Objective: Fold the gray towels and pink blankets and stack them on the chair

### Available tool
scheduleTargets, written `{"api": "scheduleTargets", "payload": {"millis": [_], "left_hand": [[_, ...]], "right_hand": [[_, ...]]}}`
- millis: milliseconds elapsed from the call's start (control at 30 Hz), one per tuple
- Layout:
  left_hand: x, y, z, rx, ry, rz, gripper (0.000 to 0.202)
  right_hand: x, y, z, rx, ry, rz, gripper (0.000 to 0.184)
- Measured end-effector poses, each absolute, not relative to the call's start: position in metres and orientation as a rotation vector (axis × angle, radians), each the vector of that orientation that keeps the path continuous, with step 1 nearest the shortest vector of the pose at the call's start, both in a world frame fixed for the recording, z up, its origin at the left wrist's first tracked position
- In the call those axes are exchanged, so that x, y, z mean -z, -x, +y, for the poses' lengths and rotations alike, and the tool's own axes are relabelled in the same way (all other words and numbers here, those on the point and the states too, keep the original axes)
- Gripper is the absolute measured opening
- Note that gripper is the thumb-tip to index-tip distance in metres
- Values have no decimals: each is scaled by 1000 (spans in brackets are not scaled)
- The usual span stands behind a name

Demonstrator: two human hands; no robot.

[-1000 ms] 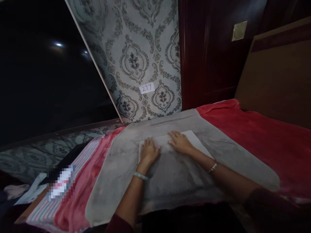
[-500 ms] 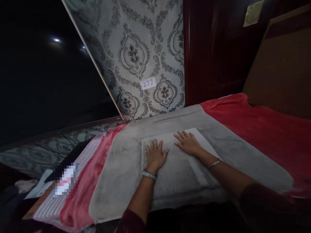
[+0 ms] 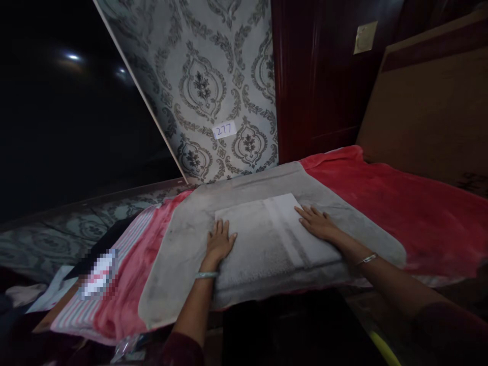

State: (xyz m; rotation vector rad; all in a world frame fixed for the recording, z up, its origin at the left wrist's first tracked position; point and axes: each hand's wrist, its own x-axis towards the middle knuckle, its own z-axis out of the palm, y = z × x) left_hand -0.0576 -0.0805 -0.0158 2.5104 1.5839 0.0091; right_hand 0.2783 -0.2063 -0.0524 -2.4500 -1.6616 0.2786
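Observation:
A folded light-grey towel (image 3: 251,239) with a paler band lies flat on a grey cloth panel (image 3: 177,254). My left hand (image 3: 221,241) rests at its left edge, fingers spread and pointing away from me. On the right edge lies my right hand (image 3: 318,222), palm down with its fingers stretched out. Neither hand grips anything. A bracelet circles each wrist. Red plush fabric (image 3: 412,213) borders the grey panel on the right, and pink fabric (image 3: 141,264) with a striped edge borders it on the left.
Patterned wallpaper (image 3: 213,66) with a paper label (image 3: 224,129) reading 277 rises behind. A large dark screen (image 3: 76,117) leans at the left. A cardboard box (image 3: 430,101) stands at the back right. Papers and cloth (image 3: 26,295) lie at lower left.
Both hands have moved apart, the left outward to the towel's left edge and the right to its right edge. More of the towel's surface shows. The view has shifted slightly.

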Motion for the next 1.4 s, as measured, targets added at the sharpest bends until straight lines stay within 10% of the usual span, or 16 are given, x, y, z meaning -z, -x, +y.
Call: {"api": "scheduleTargets", "payload": {"millis": [367,700,1167,1400], "left_hand": [[31,103,-95,-906,-1582,1406,72],[20,93,-44,-785,-1323,1568,85],[21,94,-36,-684,-1375,1511,34],[28,96,-42,-760,-1313,1486,41]], "right_hand": [[51,-229,-224,-62,2462,-1459,57],[27,-233,-221,-42,2464,-1185,46],[27,-242,-211,-124,2451,-1069,43],[39,-246,-210,-130,2426,-1066,40]]}}
